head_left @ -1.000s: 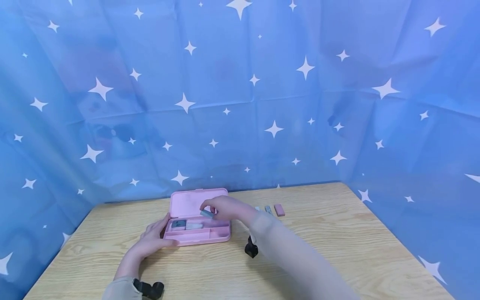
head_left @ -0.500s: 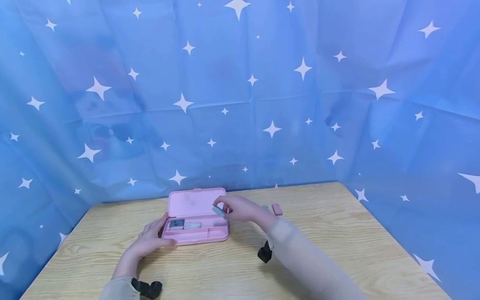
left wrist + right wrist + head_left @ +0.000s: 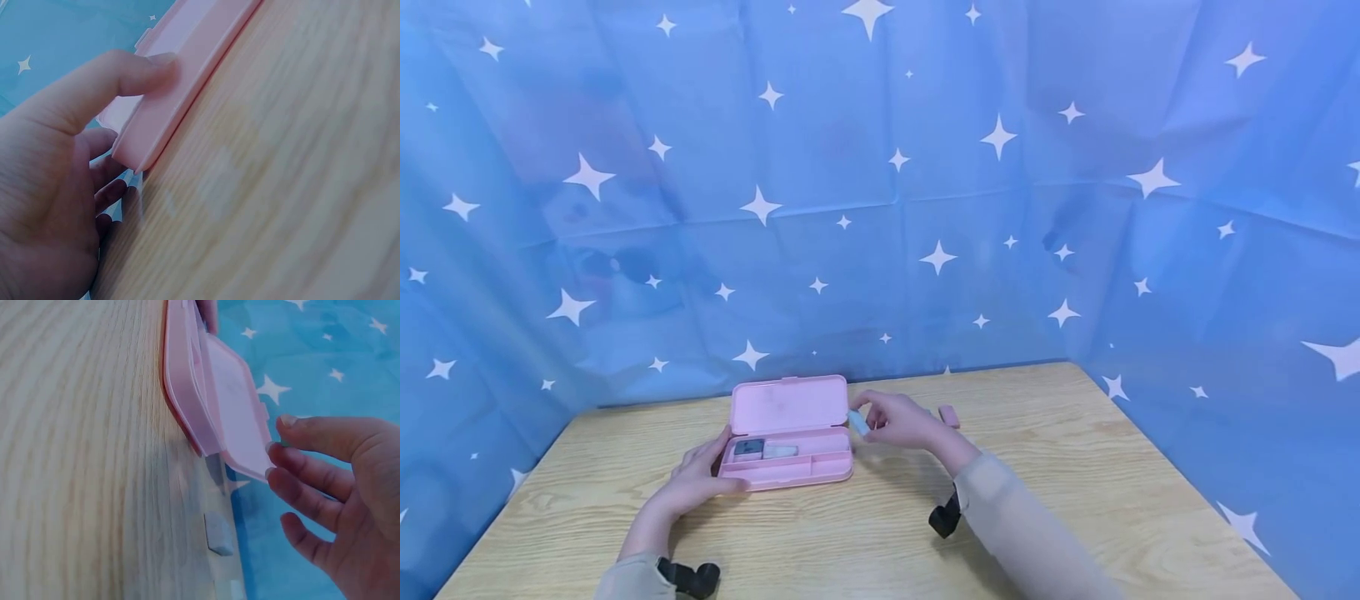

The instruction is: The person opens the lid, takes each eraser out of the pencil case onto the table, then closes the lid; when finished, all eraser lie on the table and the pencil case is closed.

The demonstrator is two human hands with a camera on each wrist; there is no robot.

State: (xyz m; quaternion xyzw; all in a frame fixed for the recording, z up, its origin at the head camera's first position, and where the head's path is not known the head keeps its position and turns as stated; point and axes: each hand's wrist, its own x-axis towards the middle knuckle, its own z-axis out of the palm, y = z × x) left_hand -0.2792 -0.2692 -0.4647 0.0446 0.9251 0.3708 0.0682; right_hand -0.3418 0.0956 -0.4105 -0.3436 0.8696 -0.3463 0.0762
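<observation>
An open pink pencil case (image 3: 833, 440) lies on the table with its lid (image 3: 790, 404) raised at the back. Inside are a dark-and-white block (image 3: 748, 450) and a whitish block (image 3: 780, 452). My left hand (image 3: 691, 482) grips the case's left end, thumb on its front edge and fingers round the side, as the left wrist view shows. Just past the case's right side, my right hand (image 3: 901, 421) pinches a small light blue block (image 3: 859, 423) between thumb and fingers. In the right wrist view, the fingers hide nearly all of that block.
A pink block (image 3: 949, 416) lies on the table right of my right hand. A pale grey block (image 3: 219, 534) shows in the right wrist view, below the case. The blue star-patterned cloth (image 3: 880, 250) hangs behind the wooden table (image 3: 820, 542).
My right hand has moved right, from above the case to just beyond its right side, carrying the light blue block. My left hand stays on the case.
</observation>
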